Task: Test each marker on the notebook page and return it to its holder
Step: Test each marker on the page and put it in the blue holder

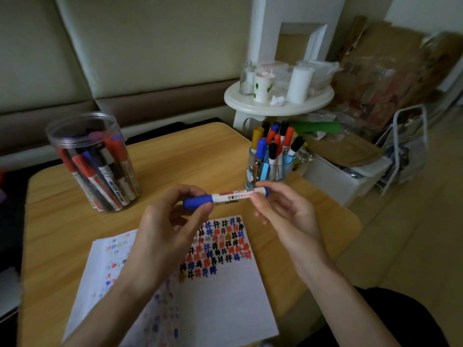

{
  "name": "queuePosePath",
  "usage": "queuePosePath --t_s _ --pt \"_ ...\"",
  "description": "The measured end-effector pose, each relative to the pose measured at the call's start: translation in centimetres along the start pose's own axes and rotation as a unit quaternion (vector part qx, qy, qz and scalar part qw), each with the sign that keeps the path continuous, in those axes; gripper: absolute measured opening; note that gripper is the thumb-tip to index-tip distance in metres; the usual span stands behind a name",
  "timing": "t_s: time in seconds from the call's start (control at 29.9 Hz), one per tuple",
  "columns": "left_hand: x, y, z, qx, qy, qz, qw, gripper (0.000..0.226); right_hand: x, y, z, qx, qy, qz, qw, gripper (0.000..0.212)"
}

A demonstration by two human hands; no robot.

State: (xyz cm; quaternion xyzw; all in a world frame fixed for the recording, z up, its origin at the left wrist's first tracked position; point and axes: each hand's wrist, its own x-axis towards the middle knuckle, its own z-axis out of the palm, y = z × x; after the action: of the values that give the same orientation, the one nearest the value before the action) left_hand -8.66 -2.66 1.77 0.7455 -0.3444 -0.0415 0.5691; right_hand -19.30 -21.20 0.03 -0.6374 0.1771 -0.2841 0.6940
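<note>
Task is well advanced but not complete. The notebook page [220, 296] carries several rows of hash marks in blue, red, black and yellow across its far half; the near half is unmarked. Many markers stand in the jar [92, 159] at far left and in the cup [270, 169] at far right. Which one holds tested stock cannot be told. One blue marker [230, 196] is out of both holders, held level above the worktop [188, 156], over the page's far edge and near the cup. Its cap is seated. In my judgement it is either about to be uncapped or has just been closed, and return to a holder is outstanding. The left grip [170, 221] grasps the capped end, thumb and fingers curled round it, palm toward the camera. The right grip [283, 214] pinches the opposite end of the barrel with its fingertips, wrist low.
</note>
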Motion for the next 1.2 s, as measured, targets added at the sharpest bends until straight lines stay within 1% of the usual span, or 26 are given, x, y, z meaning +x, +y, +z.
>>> queuePosePath --t_s 0.1,0.2,0.4,0.5,0.6,0.7,0.77,0.87,0.94,1.07,1.2 --pt "1.8 1.3 1.5 -0.042 0.009 0.009 0.999 0.028 1.4 -0.1 -0.8 -0.021 0.022 -0.037 0.999 0.028" --pt "3.7 2.8 3.8 -0.058 0.028 0.023 0.998 0.025 2.6 -0.2 -1.7 -0.02 0.048 -0.056 0.997 0.028" --pt "7.5 4.9 8.1 -0.072 0.049 0.044 0.995 0.016 4.6 -1.0 -3.8 0.044 0.101 -0.026 0.994 0.026" --pt "9.0 5.5 9.4 -0.058 0.067 0.06 0.994 0.018 5.4 -0.8 -4.5 0.061 0.122 -0.007 0.991 0.024" --pt "10.1 6.1 10.1 -0.022 0.073 0.089 0.993 0.025 6.1 0.1 -4.9 0.064 0.143 0.015 0.988 0.025" --pt "10.9 6.2 10.5 0.03 0.058 0.11 0.992 0.028 6.4 0.3 -5.5 0.077 0.154 0.028 0.985 0.029" --pt "11.4 5.9 10.9 0.083 0.054 0.113 0.989 0.03 6.4 0.2 -5.8 0.076 0.157 0.025 0.984 0.031" --pt "12.0 5.9 11.4 0.169 0.062 0.13 0.975 0.043 6.4 0.3 -6.1 0.073 0.15 0.019 0.986 0.034" --pt "12.1 6.0 11.8 0.207 0.07 0.146 0.965 0.05 6.4 0.3 -6.1 0.074 0.138 0.018 0.988 0.037" --pt "12.1 5.8 12.2 0.259 0.078 0.164 0.949 0.042 6.4 0.3 -6.0 0.078 0.102 0.022 0.992 0.039" --pt "12.3 5.4 12.2 0.254 0.077 0.179 0.947 0.041 6.1 0.1 -6.0 0.072 0.075 0.024 0.994 0.038"
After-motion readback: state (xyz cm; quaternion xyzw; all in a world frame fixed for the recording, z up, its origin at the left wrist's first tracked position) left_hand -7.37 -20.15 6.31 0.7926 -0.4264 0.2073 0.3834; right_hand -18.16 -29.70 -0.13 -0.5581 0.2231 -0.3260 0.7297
